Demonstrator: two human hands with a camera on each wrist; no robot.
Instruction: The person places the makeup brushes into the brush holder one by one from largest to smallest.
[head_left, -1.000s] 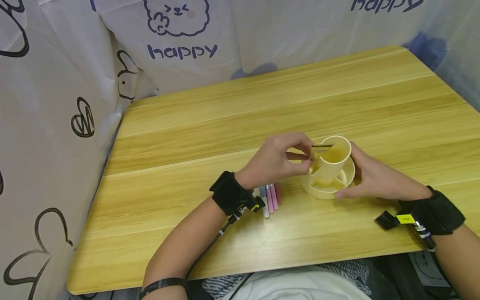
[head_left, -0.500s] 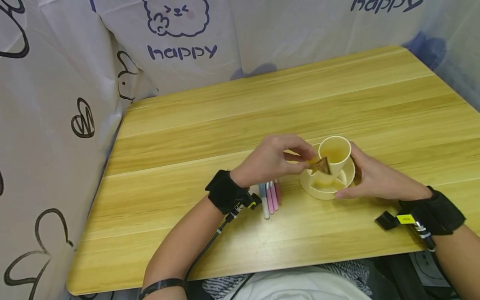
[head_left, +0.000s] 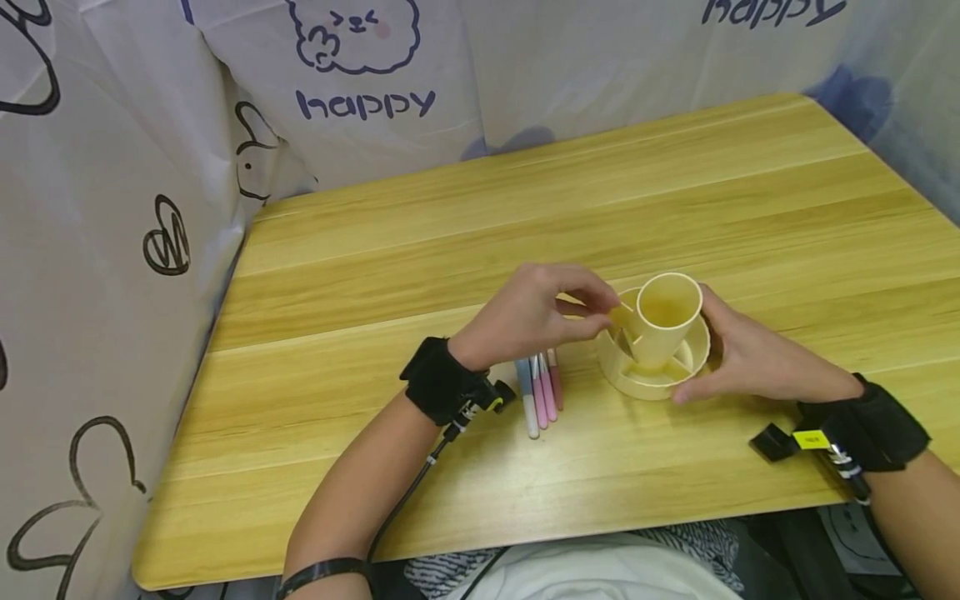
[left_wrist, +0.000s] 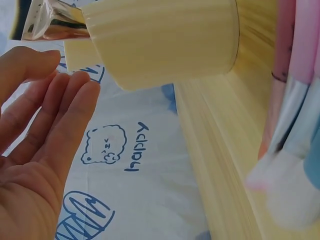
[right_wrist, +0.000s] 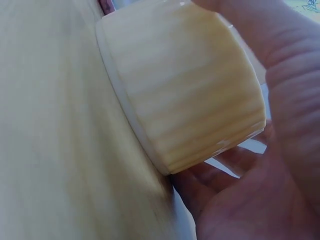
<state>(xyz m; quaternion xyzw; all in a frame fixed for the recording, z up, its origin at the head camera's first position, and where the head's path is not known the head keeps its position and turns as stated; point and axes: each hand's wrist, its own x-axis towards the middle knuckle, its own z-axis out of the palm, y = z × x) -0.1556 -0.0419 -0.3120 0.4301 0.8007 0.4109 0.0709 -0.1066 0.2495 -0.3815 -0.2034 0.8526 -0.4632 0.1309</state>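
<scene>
A cream round organizer (head_left: 647, 385), with a tall cup (head_left: 667, 333) and low compartments around it, stands on the table. My right hand (head_left: 757, 354) holds its right side; in the right wrist view the thumb lies over its ribbed wall (right_wrist: 180, 90), with fingers beneath. At the organizer's left edge is my left hand (head_left: 551, 308). In the left wrist view its thumb and fingertips are apart and hold nothing. Just beyond them, a shiny copper-gold flat piece (left_wrist: 57, 22) sticks out of a compartment; its exact kind is unclear.
Several makeup brushes (head_left: 542, 396) with pink and blue handles lie side by side, left of the organizer. The wooden table (head_left: 420, 267) meets a printed white cloth (head_left: 525, 67) at its back and left. Cables run from both wrist cameras.
The copper-gold piece, earlier pinched in my left hand over the organizer, was lowered into a left compartment and let go. My left hand has drawn slightly left; the right stays put.
</scene>
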